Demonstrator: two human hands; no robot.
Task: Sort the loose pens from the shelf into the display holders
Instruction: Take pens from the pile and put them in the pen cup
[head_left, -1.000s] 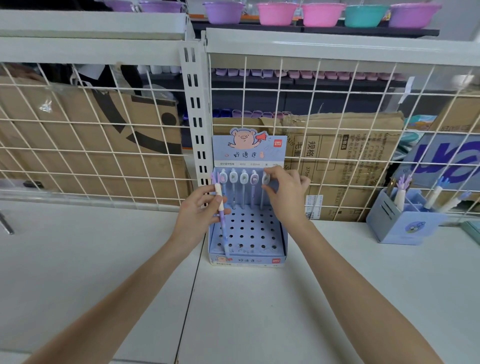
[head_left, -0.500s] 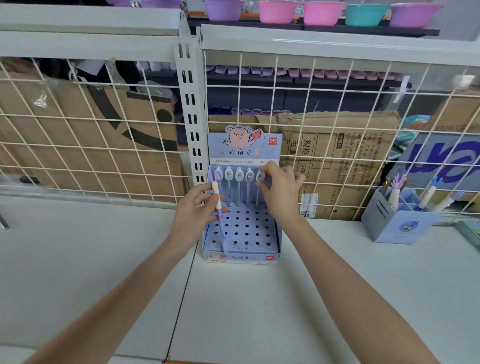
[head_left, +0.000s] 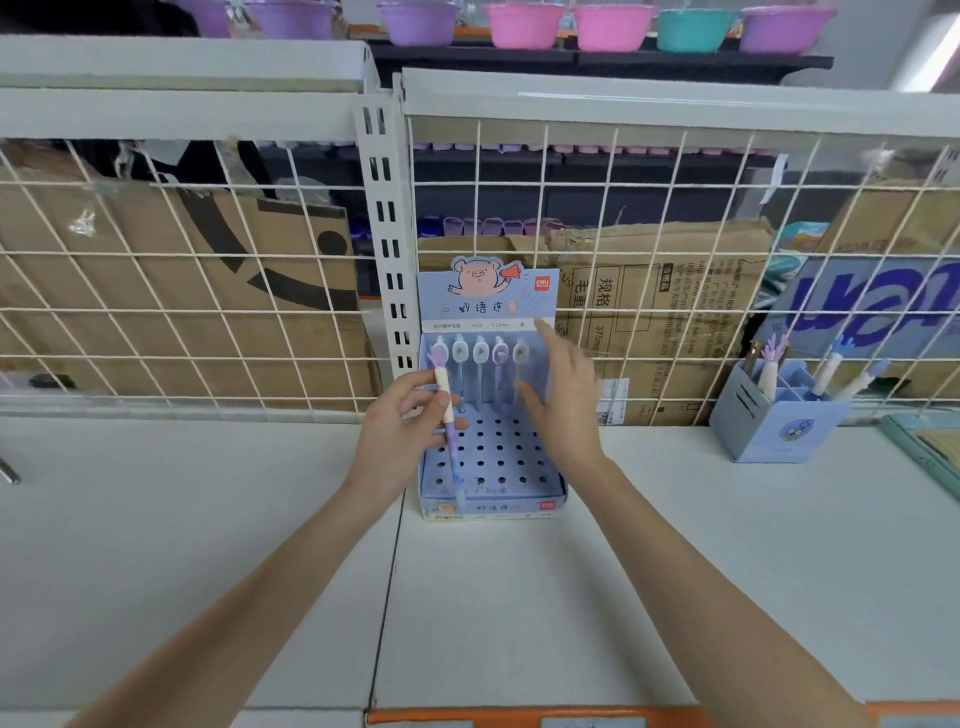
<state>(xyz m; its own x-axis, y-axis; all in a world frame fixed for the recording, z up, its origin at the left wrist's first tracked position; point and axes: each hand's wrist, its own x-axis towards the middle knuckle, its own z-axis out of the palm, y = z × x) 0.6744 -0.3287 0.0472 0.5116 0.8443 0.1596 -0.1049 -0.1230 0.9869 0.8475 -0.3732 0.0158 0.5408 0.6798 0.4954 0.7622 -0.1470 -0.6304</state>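
Pens (head_left: 480, 366) stood along the back row of the blue display stand (head_left: 550, 483), four with oval tops side by side, while every hole in front of them lay empty, suggesting the sorting was barely begun. One more pen (head_left: 448, 415), white-gripped with a purple barrel and a hand-shaped cap, was pinched upright in the left hand (head_left: 402, 431) at the stand's left edge, not yet slotted. The right hand (head_left: 563, 402) hovered with fingers spread, gripping nothing, just beside the row. Further pens waited in a blue pen pot (head_left: 774, 431) well apart on the white shelf (head_left: 208, 519).
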